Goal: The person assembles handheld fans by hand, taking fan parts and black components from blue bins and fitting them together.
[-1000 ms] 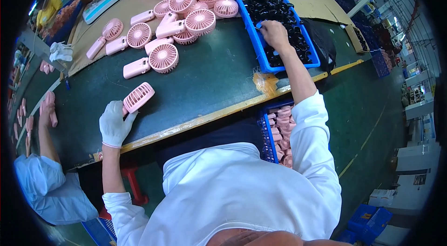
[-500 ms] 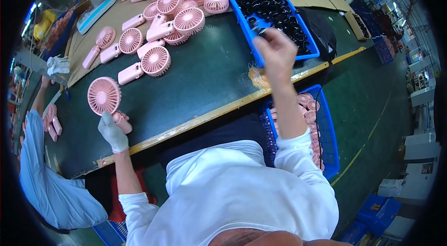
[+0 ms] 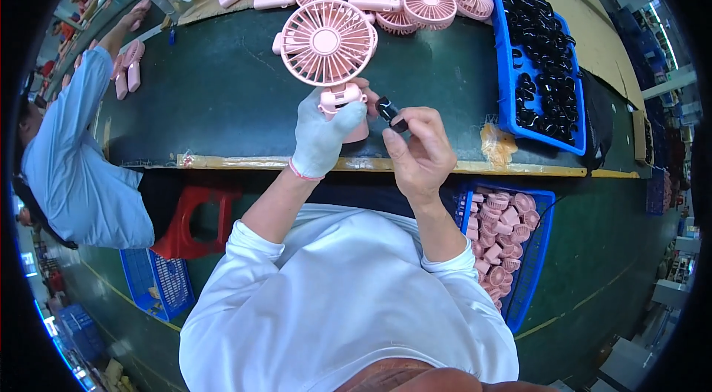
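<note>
My gloved left hand (image 3: 314, 138) is closed round the handle of a pink handheld fan (image 3: 328, 42), whose round grille faces up above the table. Just right of the fan's neck, my bare right hand (image 3: 426, 153) pinches a small glossy black piece (image 3: 389, 111) between thumb and fingertips; its exact kind is unclear. That piece is close beside the fan's handle, and whether they touch cannot be told. A blue tray (image 3: 505, 88) on the table's right holds many similar black pieces (image 3: 547, 58).
More pink fans (image 3: 430, 6) are piled at the table's far side. Below the wooden table edge (image 3: 445, 166), a blue basket (image 3: 535, 273) holds pink fan parts (image 3: 498, 232). A co-worker in a blue sleeve (image 3: 81, 140) sits at left, near a red stool (image 3: 194, 225).
My right hand has come from the blue tray to the fan with a black piece. My left hand has brought the fan in front of me. The view has turned left.
</note>
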Tool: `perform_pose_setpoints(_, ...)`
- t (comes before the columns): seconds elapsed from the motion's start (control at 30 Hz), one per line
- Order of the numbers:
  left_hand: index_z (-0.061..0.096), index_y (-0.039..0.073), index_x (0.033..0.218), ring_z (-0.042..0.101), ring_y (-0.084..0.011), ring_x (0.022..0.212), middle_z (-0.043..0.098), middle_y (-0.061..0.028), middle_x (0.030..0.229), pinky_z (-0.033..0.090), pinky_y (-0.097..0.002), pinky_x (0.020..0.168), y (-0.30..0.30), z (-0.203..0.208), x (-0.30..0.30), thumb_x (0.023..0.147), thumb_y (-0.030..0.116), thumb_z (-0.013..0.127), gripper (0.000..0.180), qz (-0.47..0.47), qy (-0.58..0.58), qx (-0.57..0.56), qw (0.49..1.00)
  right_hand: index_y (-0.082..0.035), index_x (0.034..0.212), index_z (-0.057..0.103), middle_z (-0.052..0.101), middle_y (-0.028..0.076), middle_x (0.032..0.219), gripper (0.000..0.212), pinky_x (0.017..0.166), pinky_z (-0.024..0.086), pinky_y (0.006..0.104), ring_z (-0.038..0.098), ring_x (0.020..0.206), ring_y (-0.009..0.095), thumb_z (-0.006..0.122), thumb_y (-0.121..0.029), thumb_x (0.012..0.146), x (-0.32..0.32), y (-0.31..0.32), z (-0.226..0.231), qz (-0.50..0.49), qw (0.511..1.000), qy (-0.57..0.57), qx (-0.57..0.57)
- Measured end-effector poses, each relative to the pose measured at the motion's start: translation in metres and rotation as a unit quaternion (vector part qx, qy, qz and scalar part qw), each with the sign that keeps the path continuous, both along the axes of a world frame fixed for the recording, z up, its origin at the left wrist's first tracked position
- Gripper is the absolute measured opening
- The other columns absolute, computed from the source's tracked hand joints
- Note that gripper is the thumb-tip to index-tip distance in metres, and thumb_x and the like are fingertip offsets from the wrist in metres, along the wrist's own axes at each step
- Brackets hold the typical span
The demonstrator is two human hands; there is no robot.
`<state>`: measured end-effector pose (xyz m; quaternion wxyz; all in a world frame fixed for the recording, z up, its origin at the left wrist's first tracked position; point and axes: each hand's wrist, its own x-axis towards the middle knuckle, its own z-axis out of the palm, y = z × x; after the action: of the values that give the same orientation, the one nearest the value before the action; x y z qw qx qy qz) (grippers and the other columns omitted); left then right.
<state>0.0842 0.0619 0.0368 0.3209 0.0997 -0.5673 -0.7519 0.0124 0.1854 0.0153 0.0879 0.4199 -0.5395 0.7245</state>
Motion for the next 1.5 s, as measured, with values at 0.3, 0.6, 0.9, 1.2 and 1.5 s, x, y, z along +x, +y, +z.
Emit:
perform_pose_setpoints(0.3,0.062,0.000,0.087,0.062,-0.0156,0.063,0.063,-0.0075,0.075,0.050,-0.0300,0.059,0.008,-0.008,0.005,0.075,0.024,0.066,0.028,-0.020,-0.087,-0.158,0.983,0.008,0.095,0.064,0.055,0.007,0.092,0.015,0.055,0.045,0.0217,0.054,0.067,0.010,0.068,-0.002,0.084,0.019,0.003,0.003,0.181,0.929,-0.323,-0.026)
perform_pose_setpoints(0.6,0.067,0.001,0.087,0.060,-0.0153,0.060,0.065,-0.0130,0.070,0.048,-0.0305,0.057,0.009,0.001,0.000,0.078,0.025,0.065,0.026,-0.013,-0.194,-0.346,0.918,0.007,0.085,0.062,0.056,0.006,0.089,0.033,0.052,0.040,0.0213,0.050,0.063,0.009,0.053,-0.022,0.098,0.012,0.007,-0.014,0.107,0.937,-0.332,-0.015)
perform_pose_setpoints(0.9,0.065,-0.002,0.095,0.065,-0.0230,0.063,0.066,-0.0170,0.072,0.050,-0.0331,0.058,0.012,-0.013,-0.001,0.082,0.027,0.062,0.032,-0.091,-0.220,-0.205,0.949,0.000,0.104,0.062,0.061,0.002,0.078,0.059,0.056,0.041,0.0222,0.050,0.063,0.006,0.034,-0.052,0.099,0.008,-0.003,-0.027,0.167,0.898,-0.406,0.033)
perform_pose_setpoints(1.2,0.055,0.004,0.111,0.064,-0.0155,0.058,0.065,-0.0088,0.077,0.052,-0.0256,0.051,0.023,-0.024,-0.001,0.099,0.053,0.031,0.056,-0.246,-0.204,0.135,0.938,0.000,0.098,0.061,0.058,0.004,0.061,0.049,0.028,0.034,0.0197,0.046,0.036,0.006,0.048,-0.047,0.095,0.008,0.015,-0.011,0.196,0.851,-0.486,0.033)
perform_pose_setpoints(1.5,0.059,-0.003,0.091,0.062,-0.0197,0.059,0.060,-0.0128,0.063,0.047,-0.0305,0.056,0.031,-0.007,0.000,0.100,0.044,0.029,0.057,-0.235,-0.213,-0.078,0.945,0.002,0.125,0.047,0.059,0.014,0.114,0.064,0.080,0.054,0.0298,0.061,0.099,0.018,0.077,-0.010,0.069,0.001,0.021,-0.020,0.156,0.955,-0.252,-0.019)
